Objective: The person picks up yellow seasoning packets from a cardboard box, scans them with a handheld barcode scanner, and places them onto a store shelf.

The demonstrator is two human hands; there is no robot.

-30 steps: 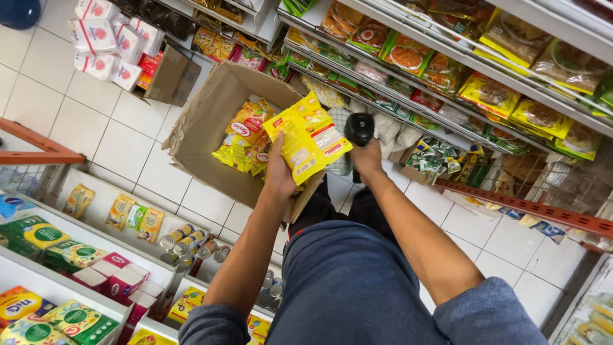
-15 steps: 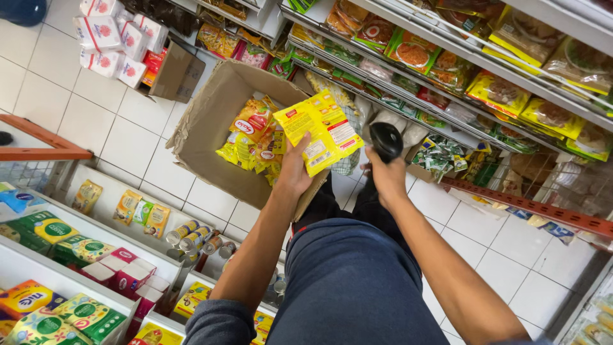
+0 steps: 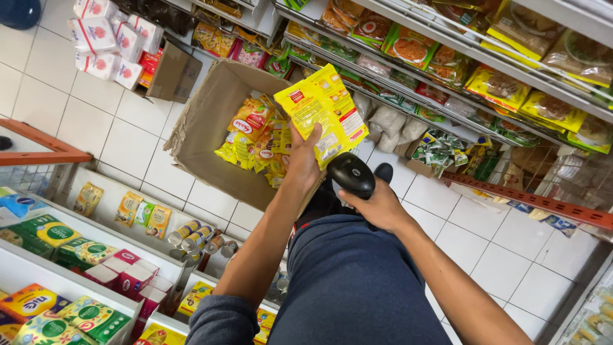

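Above the open cardboard box [image 3: 211,121], seen from the head camera, the left hand [image 3: 305,160] holds up a flat yellow packet [image 3: 322,108], its grip pinching the packet's lower edge with the thumb on the printed face. Just right of the box and below the packet, the right hand [image 3: 382,206] has its grip wrapped around the handle of a black handheld scanner [image 3: 351,174], whose head sits close under the packet's lower corner. Inside the box lies a loose heap of similar yellow packets [image 3: 255,137], leaning against its far wall. Behind the box, wire shelves [image 3: 447,51] carry rows of bagged goods in green and yellow wrappers. Left of the box, stacked white cartons [image 3: 108,38] stand on the white tiled floor [image 3: 115,134]. Below the box, nearer the person, a low shelf holds small cans [image 3: 191,233] and green and yellow packs. Dark blue trousers [image 3: 357,287] fill the lower middle of the view.
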